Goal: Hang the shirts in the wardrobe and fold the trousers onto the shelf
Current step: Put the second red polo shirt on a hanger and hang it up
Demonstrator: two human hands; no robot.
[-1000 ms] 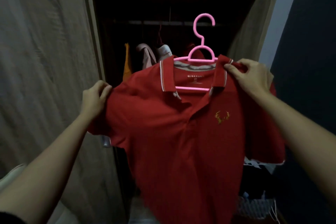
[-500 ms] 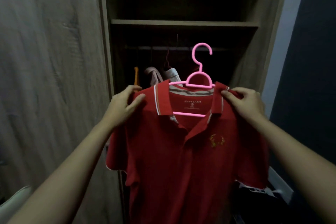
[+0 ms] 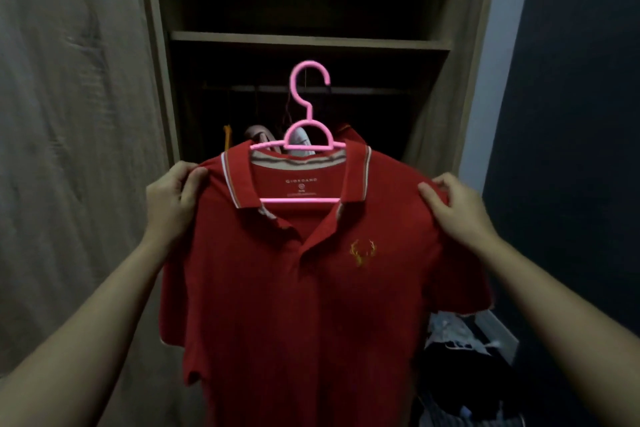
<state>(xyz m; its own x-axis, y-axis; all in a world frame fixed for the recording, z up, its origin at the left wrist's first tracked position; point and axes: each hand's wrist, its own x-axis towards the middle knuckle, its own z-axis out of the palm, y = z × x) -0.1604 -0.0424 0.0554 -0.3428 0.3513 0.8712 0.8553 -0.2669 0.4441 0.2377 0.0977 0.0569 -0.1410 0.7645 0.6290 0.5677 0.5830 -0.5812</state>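
Red polo shirt (image 3: 311, 305), short-sleeved, white-striped collar, gold antler emblem (image 3: 362, 252) on the chest, printed neck label; mounted on a pink plastic hanger (image 3: 300, 146), held up facing the camera in front of the open wardrobe (image 3: 460, 80). Left hand (image 3: 172, 199): fingers closed on the shirt's shoulder on that side, thumb over the front of the cloth. Right hand (image 3: 453, 206): pinched shut on the opposite shoulder, fabric bunched under the fingers. Hands well apart, one at each end of the hanger's span. Hanger hook upright, overlapping the dark clothes rail (image 3: 374, 91) in the view; whether it touches the rail cannot be told. Wooden shelf (image 3: 308, 40) above the rail. Other garments (image 3: 263, 135) hanging behind the collar, partly hidden, pale and orange tones. Heap of mixed clothing (image 3: 460, 374) low at the right, beside the shirt's hem. Wood-grain door panel (image 3: 69, 149) at the left
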